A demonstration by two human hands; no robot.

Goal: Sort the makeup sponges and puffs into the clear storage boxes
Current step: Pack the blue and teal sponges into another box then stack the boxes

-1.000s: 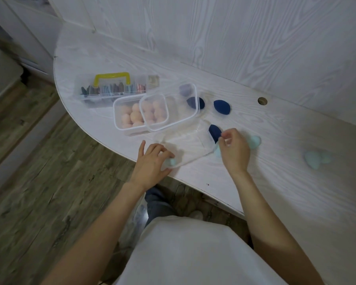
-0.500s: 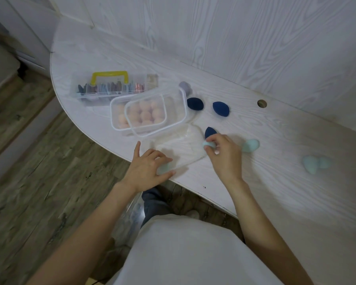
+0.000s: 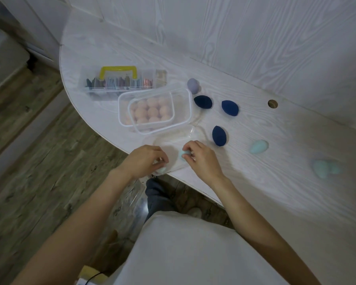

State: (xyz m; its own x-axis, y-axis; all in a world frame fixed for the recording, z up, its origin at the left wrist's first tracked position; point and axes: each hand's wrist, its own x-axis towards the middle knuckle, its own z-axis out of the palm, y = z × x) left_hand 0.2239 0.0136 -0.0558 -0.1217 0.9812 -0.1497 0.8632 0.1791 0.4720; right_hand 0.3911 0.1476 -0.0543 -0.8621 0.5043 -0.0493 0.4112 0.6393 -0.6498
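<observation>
Setting: white wood-grain tabletop (image 3: 275,182) against a matching wall, with wood flooring below its curved edge.
Right hand (image 3: 201,159): we see it reach in from the lower right, forearm angled up-left, fingers curled and pinching a mint sponge (image 3: 182,154) over the near clear box (image 3: 173,145).
Left hand (image 3: 146,161): palm down at the tabletop edge, fingers curled round a second mint sponge (image 3: 161,170) at the box's near corner.
Beyond the hands: a lidded box of peach sponges (image 3: 150,110) and a yellow-handled case (image 3: 119,83).
Loose sponges: three navy sponges (image 3: 219,135), a lilac sponge (image 3: 192,85) and more mint sponges (image 3: 258,147) lie to the right, well apart.
</observation>
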